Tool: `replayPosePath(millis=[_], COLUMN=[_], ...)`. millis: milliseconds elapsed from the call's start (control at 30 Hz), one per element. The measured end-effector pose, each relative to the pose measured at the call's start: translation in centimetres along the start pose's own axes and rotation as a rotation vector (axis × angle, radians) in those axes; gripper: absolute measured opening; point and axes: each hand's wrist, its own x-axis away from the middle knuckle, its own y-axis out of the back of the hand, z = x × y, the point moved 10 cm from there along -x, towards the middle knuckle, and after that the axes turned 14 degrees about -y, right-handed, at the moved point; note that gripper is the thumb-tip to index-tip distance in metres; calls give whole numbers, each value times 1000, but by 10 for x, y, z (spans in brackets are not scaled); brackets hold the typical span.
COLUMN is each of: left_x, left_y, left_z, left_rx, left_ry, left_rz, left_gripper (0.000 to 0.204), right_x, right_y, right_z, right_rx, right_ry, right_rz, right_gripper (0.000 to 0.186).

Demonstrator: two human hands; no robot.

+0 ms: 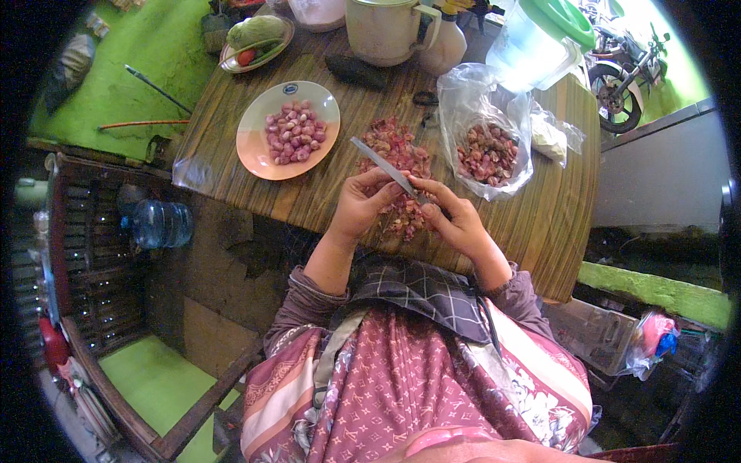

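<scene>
Above the near part of the wooden table, my right hand (pixel 457 221) grips a knife (pixel 380 160) whose pale blade slants up to the left, across the front of my left hand. My left hand (pixel 361 204) is closed with its fingertips against the blade; whatever they pinch is hidden. Beneath both hands lies a heap of reddish shallot skins (pixel 397 150). To the left, a cream and orange plate (pixel 253 147) carries a pile of peeled pink shallots (pixel 296 133). On the right, an opened clear plastic bag (pixel 472 96) contains unpeeled shallots (pixel 488 156).
Along the table's (pixel 532 231) far side stand a plate of vegetables (pixel 257 42), a large pale jug (pixel 382 31) and a clear tub with a green lid (pixel 532 46). A small white bag (pixel 549 141) lies right. A blue water bottle (pixel 160 224) rests left, below table height.
</scene>
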Motion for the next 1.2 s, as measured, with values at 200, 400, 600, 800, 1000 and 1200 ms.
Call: replayPosePath(millis=[200,400,600,800,1000,1200], left_x=[-3,-4,-9,-5,-5,-6], left_y=[-1,-2,-5,3,6,6], left_z=[-9,-10,-15,-8,-4,-1], left_rx=[-39,31,17,80,117,16], left_ry=[-78,-114,-268,-156,-81,-99], left_rz=[-27,-7,32,-21,-61,-66], left_gripper=[26,28,27,27,28,23], right_x=[-5,-9,-7,-10,-13,-5], right_y=[-9,-8,-8,8,10,-7], right_z=[-30,-37,-36,-44,-38,-18], right_rx=[-570,-653,-604,-657,-391,-49], right_ry=[-197,-214,-187,-207,-169,-93], right_rz=[121,112,134,17,0,17], right_gripper=[50,49,47,47,48,51])
